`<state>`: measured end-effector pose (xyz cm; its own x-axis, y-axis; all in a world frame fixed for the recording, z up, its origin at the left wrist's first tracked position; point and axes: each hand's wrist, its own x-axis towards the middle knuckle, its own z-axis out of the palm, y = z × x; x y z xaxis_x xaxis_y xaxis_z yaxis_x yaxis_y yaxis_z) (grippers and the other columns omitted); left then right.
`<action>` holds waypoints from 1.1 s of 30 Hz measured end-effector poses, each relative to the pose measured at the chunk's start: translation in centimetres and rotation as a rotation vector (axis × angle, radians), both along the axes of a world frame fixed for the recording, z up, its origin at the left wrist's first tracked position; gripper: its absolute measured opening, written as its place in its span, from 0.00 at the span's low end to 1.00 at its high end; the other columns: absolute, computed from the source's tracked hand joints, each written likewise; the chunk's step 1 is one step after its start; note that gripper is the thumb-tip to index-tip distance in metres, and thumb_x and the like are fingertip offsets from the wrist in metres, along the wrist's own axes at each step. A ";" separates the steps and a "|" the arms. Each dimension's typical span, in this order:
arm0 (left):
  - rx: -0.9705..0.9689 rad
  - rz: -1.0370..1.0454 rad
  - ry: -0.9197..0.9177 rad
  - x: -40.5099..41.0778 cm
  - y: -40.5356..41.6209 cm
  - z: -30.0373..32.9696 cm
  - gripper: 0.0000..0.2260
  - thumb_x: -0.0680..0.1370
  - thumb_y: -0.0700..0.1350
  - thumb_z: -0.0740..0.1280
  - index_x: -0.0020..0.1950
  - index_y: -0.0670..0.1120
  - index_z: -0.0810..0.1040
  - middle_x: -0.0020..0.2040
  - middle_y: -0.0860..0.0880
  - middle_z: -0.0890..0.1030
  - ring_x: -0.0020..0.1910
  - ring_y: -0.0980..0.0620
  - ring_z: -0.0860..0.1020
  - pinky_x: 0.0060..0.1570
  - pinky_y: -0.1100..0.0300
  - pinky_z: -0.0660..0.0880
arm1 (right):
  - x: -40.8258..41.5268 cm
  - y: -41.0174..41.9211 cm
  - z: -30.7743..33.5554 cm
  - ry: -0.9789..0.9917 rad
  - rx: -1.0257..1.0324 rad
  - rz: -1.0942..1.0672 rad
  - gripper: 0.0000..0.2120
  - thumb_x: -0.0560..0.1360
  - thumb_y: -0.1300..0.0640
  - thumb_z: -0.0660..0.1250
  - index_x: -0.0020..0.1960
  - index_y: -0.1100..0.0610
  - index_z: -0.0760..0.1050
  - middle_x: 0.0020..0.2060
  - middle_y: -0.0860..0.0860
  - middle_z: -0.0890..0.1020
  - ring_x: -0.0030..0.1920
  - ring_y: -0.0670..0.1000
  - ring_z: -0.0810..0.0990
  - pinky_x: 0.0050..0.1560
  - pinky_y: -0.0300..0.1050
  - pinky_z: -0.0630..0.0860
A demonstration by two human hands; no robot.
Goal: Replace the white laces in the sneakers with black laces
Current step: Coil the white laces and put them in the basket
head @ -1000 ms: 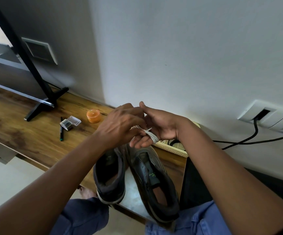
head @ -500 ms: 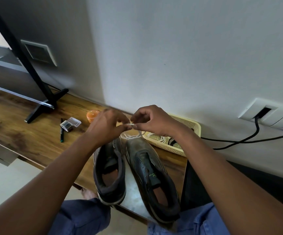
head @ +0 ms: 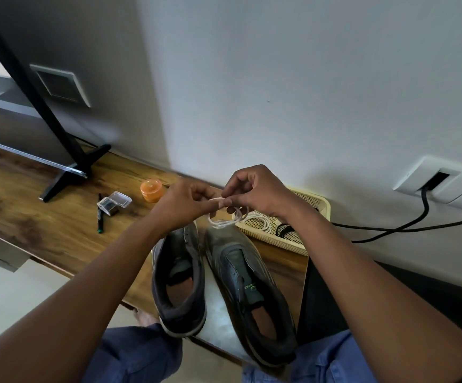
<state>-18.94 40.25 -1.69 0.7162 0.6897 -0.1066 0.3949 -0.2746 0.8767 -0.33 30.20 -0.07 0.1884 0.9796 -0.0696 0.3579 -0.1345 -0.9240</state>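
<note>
White lace (head: 225,219): soft, light, coiled loops; hold at the bundle's middle.
Left hand (head: 185,205): pinches it.
Right hand (head: 257,193): pinches it.

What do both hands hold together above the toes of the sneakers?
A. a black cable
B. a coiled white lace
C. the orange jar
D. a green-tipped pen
B: the left hand and right hand pinch a coiled white lace between them, above the sneakers.
</note>
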 end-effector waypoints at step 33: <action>0.452 -0.126 0.157 4.5 -2.0 -2.6 0.10 0.80 0.49 0.71 0.60 0.56 0.85 0.59 0.57 0.85 0.59 0.55 0.81 0.60 0.58 0.75 | 5.6 1.3 -10.2 -0.610 -0.008 -0.445 0.06 0.77 0.60 0.72 0.50 0.53 0.88 0.48 0.50 0.89 0.51 0.53 0.85 0.52 0.49 0.79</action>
